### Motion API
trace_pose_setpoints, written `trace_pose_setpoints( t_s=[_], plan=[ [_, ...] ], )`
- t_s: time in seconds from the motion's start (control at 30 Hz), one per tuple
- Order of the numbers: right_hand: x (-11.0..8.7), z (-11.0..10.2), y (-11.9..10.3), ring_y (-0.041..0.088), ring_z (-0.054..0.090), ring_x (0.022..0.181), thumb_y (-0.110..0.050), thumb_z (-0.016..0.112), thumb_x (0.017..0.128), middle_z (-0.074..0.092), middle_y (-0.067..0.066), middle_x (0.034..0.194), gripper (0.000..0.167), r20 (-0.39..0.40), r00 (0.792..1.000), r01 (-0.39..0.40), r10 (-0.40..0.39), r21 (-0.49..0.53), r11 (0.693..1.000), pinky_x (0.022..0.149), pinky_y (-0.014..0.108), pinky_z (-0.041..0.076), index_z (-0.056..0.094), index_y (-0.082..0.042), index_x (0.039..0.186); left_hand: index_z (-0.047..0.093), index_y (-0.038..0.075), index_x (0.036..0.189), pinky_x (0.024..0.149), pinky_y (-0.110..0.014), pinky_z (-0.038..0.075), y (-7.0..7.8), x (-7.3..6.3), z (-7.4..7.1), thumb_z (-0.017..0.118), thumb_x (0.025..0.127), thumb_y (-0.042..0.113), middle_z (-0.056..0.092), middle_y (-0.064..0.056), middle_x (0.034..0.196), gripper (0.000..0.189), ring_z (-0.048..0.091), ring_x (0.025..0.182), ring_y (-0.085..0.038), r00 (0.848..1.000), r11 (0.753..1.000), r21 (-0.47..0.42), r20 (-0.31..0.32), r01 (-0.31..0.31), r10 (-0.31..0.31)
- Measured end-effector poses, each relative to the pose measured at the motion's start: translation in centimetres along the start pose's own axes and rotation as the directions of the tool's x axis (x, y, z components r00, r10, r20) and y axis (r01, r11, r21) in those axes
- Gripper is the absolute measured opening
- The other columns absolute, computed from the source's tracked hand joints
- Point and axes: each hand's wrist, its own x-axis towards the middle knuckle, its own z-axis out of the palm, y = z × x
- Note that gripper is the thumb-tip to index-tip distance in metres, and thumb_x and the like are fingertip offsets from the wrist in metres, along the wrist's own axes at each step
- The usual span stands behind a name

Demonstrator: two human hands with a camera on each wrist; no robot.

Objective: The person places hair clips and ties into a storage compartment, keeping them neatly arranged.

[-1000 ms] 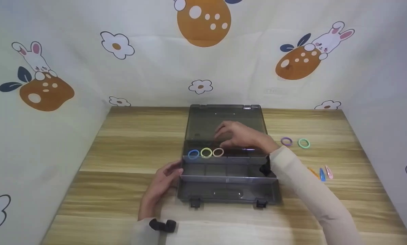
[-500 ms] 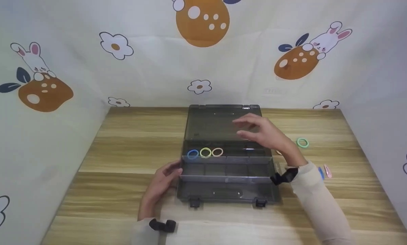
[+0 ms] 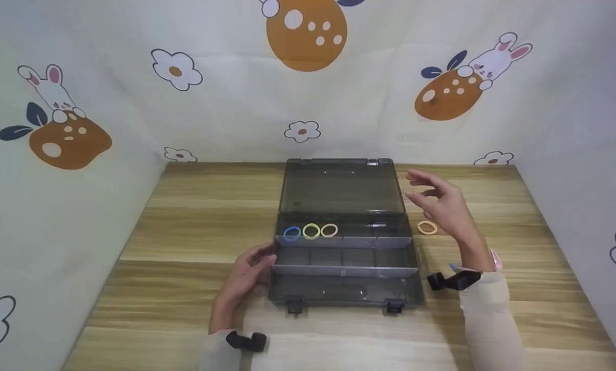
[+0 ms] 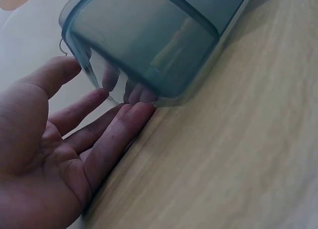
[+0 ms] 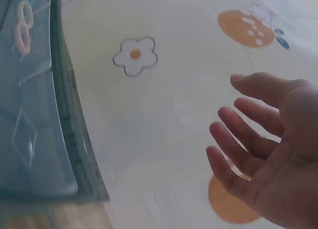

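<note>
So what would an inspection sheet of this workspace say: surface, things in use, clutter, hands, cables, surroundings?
Surface: wood-grain table.
Things in use: divided box, lid open; blue ring, yellow ring and peach ring at its back row; orange ring on the table, right of it.
Clutter: pink clip, partly hidden by the right arm.
Hands: left hand touches the box's left side; right hand raised, nothing visible in it.
Cables: nothing seen.
Surroundings: pale sheeting printed with rabbits and flowers.
</note>
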Motion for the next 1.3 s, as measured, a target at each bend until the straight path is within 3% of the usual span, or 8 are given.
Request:
trace_pose_setpoints(
  t_s=[0.27, 0.43, 0.6, 0.77, 1.0, 1.1, 1.2, 1.3],
  plan=[
    [-1.2, -3.6, 2.4, -0.003, 0.062, 0.107, -0.013, 0.073, 0.092, 0.068, -0.008, 0.12, 0.042, -0.153, 0.987, -0.058, 0.053, -0.03, 0.998, 0.085, 0.009, 0.052, 0.064, -0.004, 0.132, 0.06, 0.003, 0.136, 0.109, -0.031, 0.044, -0.1, 0.1, 0.0, 0.068, 0.095, 0.019, 0.063, -0.015, 0.137, 0.045, 0.06, 0.125, -0.024, 1.0, 0.999, 0.037, -0.012, 0.001, -0.001],
    [-1.6, -5.3, 4.0, -0.008, 0.062, 0.098, -0.019, 0.071, 0.094, 0.066, -0.011, 0.121, 0.043, -0.201, 0.969, -0.164, 0.144, -0.087, 0.983, 0.076, 0.007, 0.053, 0.063, -0.004, 0.133, 0.06, 0.002, 0.136, 0.11, -0.033, 0.044, 0.1, 0.2, 0.1, 0.068, 0.095, 0.018, 0.063, -0.016, 0.137, 0.045, 0.061, 0.124, -0.023, 1.0, 1.0, 0.029, 0.001, -0.009, 0.009],
    [-1.8, -6.4, 6.1, -0.005, 0.058, 0.106, -0.032, 0.071, 0.094, 0.061, -0.021, 0.117, 0.051, -0.196, 0.946, -0.283, 0.259, -0.105, 0.954, 0.082, 0.005, 0.048, 0.06, -0.006, 0.137, 0.059, 0.002, 0.137, 0.108, -0.03, 0.045, 0.2, 0.2, 0.1, 0.068, 0.095, 0.017, 0.062, -0.016, 0.139, 0.045, 0.06, 0.124, -0.023, 1.0, 1.0, 0.021, 0.004, -0.007, 0.007],
    [-2.1, -7.5, 8.4, 0.011, 0.052, 0.122, -0.039, 0.07, 0.094, 0.059, 0.001, 0.14, 0.062, -0.124, 0.913, -0.403, 0.389, -0.126, 0.906, 0.084, 0.006, 0.045, 0.053, -0.007, 0.144, 0.058, 0.0, 0.136, 0.106, -0.027, 0.046, 0.2, 0.0, 0.1, 0.067, 0.095, 0.016, 0.062, -0.017, 0.139, 0.045, 0.06, 0.124, -0.025, 1.0, 1.0, 0.013, 0.0, -0.002, 0.002],
    [-2.3, -8.0, 10.1, -0.008, 0.05, 0.102, -0.045, 0.068, 0.094, 0.045, 0.02, 0.153, 0.073, -0.061, 0.844, -0.536, 0.532, -0.111, 0.837, 0.085, 0.007, 0.043, 0.044, -0.004, 0.149, 0.059, -0.002, 0.135, 0.114, -0.034, 0.042, 0.2, -0.1, 0.1, 0.066, 0.096, 0.013, 0.06, -0.019, 0.14, 0.043, 0.056, 0.131, -0.029, 1.0, 1.0, -0.009, -0.008, -0.009, 0.009],
    [-2.4, -8.0, 10.6, 0.007, 0.055, 0.116, -0.047, 0.067, 0.094, 0.039, 0.02, 0.158, 0.076, -0.044, 0.802, -0.597, 0.595, -0.094, 0.797, 0.098, 0.017, 0.045, 0.039, -0.007, 0.153, 0.058, -0.002, 0.135, 0.115, -0.035, 0.041, 0.2, 0.0, 0.1, 0.066, 0.096, 0.013, 0.06, -0.019, 0.14, 0.043, 0.055, 0.132, -0.029, 1.0, 1.0, -0.013, -0.003, -0.011, 0.011],
    [-2.5, -8.0, 11.2, 0.031, 0.043, 0.141, -0.047, 0.068, 0.093, 0.033, 0.019, 0.161, 0.081, -0.029, 0.769, -0.638, 0.638, -0.095, 0.764, 0.117, 0.038, 0.039, 0.034, -0.008, 0.155, 0.058, -0.001, 0.135, 0.115, -0.037, 0.041, 0.1, 0.1, 0.1, 0.066, 0.096, 0.013, 0.06, -0.019, 0.14, 0.043, 0.056, 0.132, -0.029, 1.0, 1.0, -0.009, -0.001, -0.014, 0.014],
    [-2.5, -7.9, 11.8, 0.041, 0.029, 0.15, -0.044, 0.069, 0.093, 0.031, 0.021, 0.162, 0.083, -0.011, 0.761, -0.645, 0.649, -0.121, 0.755, 0.124, 0.051, 0.026, 0.031, -0.007, 0.156, 0.059, -0.001, 0.135, 0.114, -0.037, 0.042, 0.1, 0.0, 0.1, 0.067, 0.096, 0.013, 0.061, -0.019, 0.14, 0.043, 0.057, 0.129, -0.028, 1.0, 1.0, -0.001, -0.005, -0.017, 0.017]
  ],
)
